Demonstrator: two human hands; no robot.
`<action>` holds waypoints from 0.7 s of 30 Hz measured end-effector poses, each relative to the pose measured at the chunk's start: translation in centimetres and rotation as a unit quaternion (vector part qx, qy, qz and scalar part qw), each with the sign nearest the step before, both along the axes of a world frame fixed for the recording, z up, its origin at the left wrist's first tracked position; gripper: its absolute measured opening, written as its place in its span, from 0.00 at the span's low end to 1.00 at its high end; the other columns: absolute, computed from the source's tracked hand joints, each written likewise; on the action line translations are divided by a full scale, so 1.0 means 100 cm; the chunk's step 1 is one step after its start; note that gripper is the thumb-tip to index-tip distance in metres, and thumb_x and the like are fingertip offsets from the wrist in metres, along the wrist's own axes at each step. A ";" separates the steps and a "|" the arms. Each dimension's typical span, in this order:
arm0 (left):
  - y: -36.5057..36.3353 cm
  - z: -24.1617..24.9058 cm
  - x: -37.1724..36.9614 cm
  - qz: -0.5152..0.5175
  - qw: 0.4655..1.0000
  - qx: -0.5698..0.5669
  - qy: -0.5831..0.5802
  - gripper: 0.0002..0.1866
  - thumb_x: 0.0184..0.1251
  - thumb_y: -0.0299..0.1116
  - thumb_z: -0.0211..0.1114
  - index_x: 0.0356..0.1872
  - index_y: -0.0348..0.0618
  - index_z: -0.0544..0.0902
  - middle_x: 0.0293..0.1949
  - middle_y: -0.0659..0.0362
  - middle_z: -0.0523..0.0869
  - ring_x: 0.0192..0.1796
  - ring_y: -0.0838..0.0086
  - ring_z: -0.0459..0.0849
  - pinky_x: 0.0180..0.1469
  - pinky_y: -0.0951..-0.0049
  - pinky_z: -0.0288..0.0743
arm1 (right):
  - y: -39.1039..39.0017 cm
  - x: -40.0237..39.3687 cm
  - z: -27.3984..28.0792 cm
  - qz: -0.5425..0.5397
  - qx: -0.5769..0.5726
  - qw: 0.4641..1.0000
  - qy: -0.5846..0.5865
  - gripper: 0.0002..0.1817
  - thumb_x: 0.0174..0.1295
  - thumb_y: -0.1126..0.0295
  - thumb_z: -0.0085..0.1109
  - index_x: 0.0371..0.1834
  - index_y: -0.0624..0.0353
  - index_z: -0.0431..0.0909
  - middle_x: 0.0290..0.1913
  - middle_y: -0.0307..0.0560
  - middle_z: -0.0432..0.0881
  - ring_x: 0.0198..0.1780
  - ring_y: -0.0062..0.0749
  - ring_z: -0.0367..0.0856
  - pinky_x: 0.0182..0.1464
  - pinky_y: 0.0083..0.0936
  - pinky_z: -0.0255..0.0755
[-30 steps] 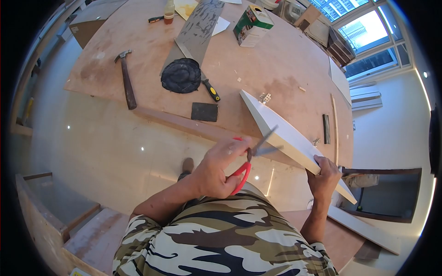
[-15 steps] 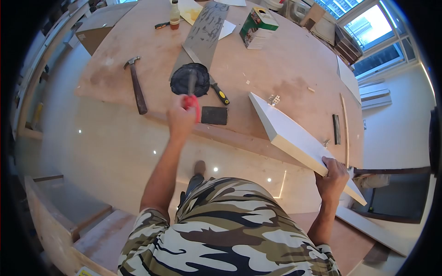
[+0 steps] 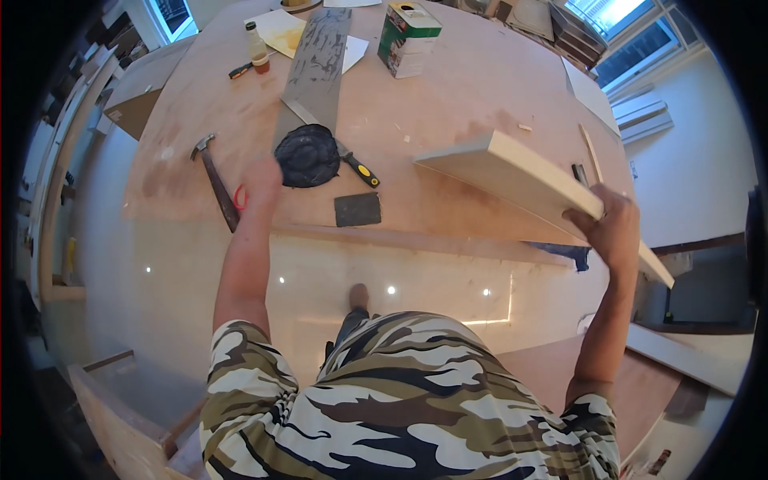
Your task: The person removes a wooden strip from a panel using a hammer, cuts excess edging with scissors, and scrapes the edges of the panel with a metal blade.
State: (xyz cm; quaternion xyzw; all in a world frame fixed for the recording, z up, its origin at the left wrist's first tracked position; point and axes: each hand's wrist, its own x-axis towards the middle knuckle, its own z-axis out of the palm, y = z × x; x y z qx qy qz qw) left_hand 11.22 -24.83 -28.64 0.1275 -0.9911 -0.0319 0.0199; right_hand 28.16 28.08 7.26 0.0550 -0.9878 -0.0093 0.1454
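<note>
My left hand [image 3: 262, 178], blurred, is at the table's near edge between the hammer [image 3: 218, 184] and a round black lumpy disc [image 3: 308, 156]. A red loop, apparently the handle of a tool [image 3: 240, 197], shows beside my left wrist; its other end is hidden and the fingers are smeared. My right hand [image 3: 612, 220] grips a white board [image 3: 548, 178] near its right end, tilted with its long narrow edge facing up. A scraper [image 3: 362, 170] with a black and yellow handle lies beside the disc. Nearer me is a dark flat rectangular pad [image 3: 358, 210].
A smeared grey strip [image 3: 316, 68] extends behind the disc on the wooden table [image 3: 464, 104]. A bottle [image 3: 258, 50] and a green and white can [image 3: 408, 40] stand farther back. A cardboard box [image 3: 142, 100] is at the left, and a thin wooden strip [image 3: 590, 152] at the right.
My left hand has moved left from the disc towards the hammer, with the red handle now beside the wrist. My right hand has lifted and turned the board, so its edge faces up.
</note>
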 end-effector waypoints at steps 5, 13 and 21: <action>0.111 0.047 0.015 -0.034 0.984 0.146 0.094 0.14 0.66 0.40 0.62 0.35 0.40 0.86 0.38 0.44 0.89 0.44 0.44 0.88 0.48 0.46 0.82 | 0.013 -0.035 0.015 -0.011 -0.028 0.999 -0.016 0.21 0.42 0.64 0.83 0.36 0.62 0.83 0.31 0.60 0.85 0.36 0.58 0.85 0.40 0.40 0.77; -0.079 -0.002 0.032 0.295 0.950 0.048 0.095 0.16 0.59 0.43 0.68 0.38 0.39 0.91 0.38 0.46 0.91 0.46 0.52 0.91 0.47 0.48 0.84 | 0.027 -0.079 0.026 -0.010 -0.041 0.999 -0.029 0.23 0.42 0.64 0.81 0.40 0.64 0.85 0.32 0.60 0.86 0.35 0.54 0.86 0.41 0.39 0.77; -0.171 -0.025 0.010 0.243 0.800 0.547 0.041 0.10 0.47 0.32 0.67 0.30 0.37 0.85 0.27 0.53 0.85 0.29 0.61 0.86 0.34 0.60 0.82 | 0.041 -0.146 0.047 -0.031 -0.083 0.990 -0.113 0.29 0.39 0.63 0.79 0.49 0.61 0.88 0.40 0.59 0.90 0.42 0.52 0.88 0.49 0.40 0.78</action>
